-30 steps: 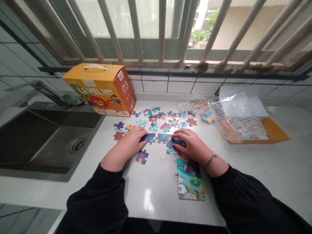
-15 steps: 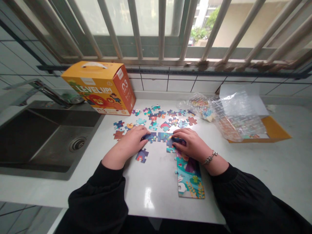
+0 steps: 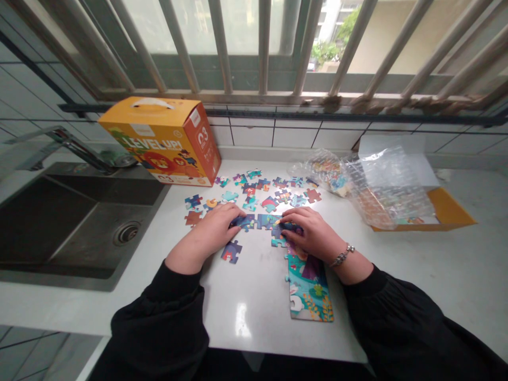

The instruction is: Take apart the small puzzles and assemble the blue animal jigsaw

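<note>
My left hand (image 3: 214,227) is closed on a dark blue jigsaw piece (image 3: 248,221), thumb below and fingers above, partly hiding it. A narrow gap separates this piece from the top row of the joined puzzle (image 3: 309,288). My right hand (image 3: 315,235) grips the puzzle's upper part, fingers curled over its top and thumb at the inner side. The joined section runs down toward the front edge and shows a rabbit, a frog and yellow plants. A loose purple-blue piece with a red figure (image 3: 232,252) lies below my left hand.
Several loose jigsaw pieces (image 3: 250,189) are spread beyond my hands. An orange carton (image 3: 166,143) stands at the back left beside the sink (image 3: 95,217) and tap (image 3: 75,151). Clear plastic packaging (image 3: 381,185) and an open yellow box (image 3: 452,209) sit at the right.
The view has shifted very slightly. Both hands and the jigsaw pieces otherwise keep their places.
</note>
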A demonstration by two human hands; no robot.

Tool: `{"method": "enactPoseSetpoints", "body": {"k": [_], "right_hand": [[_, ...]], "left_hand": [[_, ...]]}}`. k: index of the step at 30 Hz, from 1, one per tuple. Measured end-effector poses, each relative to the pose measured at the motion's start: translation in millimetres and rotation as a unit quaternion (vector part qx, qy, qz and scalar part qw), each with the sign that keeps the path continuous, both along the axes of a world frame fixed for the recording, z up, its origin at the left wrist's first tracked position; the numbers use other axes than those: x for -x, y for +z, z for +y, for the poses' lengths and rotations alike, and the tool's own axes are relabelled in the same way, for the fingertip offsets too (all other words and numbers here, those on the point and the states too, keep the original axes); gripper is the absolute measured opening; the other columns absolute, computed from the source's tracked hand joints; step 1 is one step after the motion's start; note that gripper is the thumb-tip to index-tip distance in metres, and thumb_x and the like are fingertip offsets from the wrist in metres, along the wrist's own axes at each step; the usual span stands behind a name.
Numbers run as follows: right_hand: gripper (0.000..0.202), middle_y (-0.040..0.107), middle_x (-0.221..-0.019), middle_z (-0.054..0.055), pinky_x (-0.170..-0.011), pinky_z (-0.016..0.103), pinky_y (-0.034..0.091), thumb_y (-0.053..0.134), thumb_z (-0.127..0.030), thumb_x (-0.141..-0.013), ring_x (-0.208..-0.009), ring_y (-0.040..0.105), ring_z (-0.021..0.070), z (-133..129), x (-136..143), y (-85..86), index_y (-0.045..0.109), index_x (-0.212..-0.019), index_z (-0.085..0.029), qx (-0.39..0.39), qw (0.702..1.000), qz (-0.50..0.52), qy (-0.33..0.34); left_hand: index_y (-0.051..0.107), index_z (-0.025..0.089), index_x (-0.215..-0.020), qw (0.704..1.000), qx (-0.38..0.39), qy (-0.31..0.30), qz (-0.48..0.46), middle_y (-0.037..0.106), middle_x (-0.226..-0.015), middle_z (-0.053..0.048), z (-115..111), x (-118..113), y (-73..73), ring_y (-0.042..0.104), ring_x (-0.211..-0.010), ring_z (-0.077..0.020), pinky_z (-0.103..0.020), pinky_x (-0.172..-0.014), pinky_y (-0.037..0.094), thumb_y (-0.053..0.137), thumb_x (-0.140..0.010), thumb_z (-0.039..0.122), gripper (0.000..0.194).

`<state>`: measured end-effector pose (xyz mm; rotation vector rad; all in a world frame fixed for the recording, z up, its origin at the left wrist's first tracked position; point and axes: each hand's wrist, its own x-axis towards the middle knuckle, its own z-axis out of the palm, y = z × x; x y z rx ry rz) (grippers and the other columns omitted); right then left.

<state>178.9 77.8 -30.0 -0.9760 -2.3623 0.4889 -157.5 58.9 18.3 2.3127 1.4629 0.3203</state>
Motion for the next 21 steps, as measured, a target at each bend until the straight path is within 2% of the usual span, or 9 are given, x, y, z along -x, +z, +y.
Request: {"method": "enactPoseSetpoints", "body": {"k": [21], "right_hand": [[0.016, 0.081, -0.129, 0.010, -0.105, 0.054, 0.060, 0.079, -0.024, -0.101, -0.118, 0.075, 0.0298, 0.3, 0.0, 0.5, 0.079, -0.116, -0.028, -0.007, 1.000, 0.009, -0.001]], "left_hand": [[0.076, 0.025, -0.121, 1.000, 0.000, 0.007, -0.009, 0.076, -0.127, -0.011, 0.1, 1.6, 1.0, 0.069, -0.126, -0.0319, -0.050, -0.118, 0.053, 0.074, -0.093, 0.020, 0.028]]}}
